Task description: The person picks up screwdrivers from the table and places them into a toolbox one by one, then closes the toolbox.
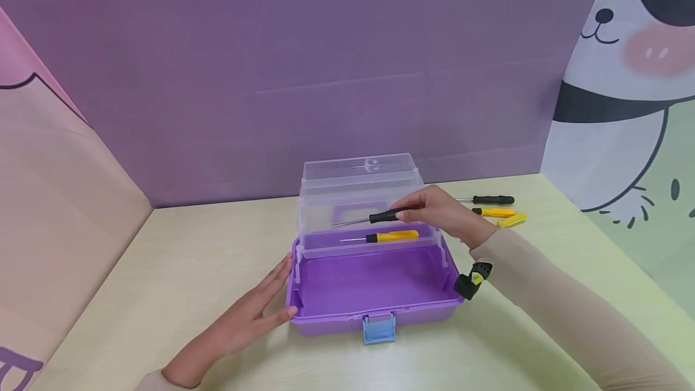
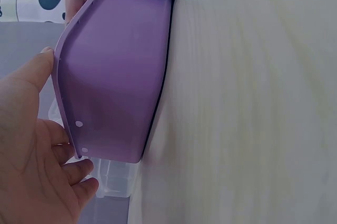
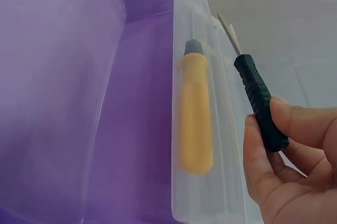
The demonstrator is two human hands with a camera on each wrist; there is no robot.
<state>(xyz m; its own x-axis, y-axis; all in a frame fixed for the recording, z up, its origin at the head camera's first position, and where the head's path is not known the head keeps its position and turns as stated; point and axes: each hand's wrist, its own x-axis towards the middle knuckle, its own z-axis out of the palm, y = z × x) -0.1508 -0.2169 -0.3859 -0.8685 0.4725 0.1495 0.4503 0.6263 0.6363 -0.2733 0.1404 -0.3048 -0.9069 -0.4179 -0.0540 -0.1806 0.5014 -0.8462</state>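
Note:
A purple toolbox (image 1: 374,282) stands on the table with its clear tray (image 1: 326,251) and translucent lid (image 1: 358,168) raised at the back. In the tray lies a yellow-handled screwdriver (image 1: 399,236), also visible in the right wrist view. My right hand (image 1: 442,213) pinches a black-handled screwdriver (image 3: 261,103) by its handle between thumb and fingers, above the tray, its shaft pointing left. My left hand (image 1: 252,312) rests against the box's left end, thumb and fingertips touching the rim (image 2: 59,77), fingers fairly straight. A light-blue latch (image 1: 379,329) hangs at the front.
To the right behind my right hand, another black-handled screwdriver (image 1: 493,200), a yellow-and-black handled one (image 1: 496,212) and a yellow piece (image 1: 512,220) lie on the table (image 1: 217,246). A purple backdrop (image 1: 326,77) rises behind the table. My right wrist wears a black device (image 1: 473,280).

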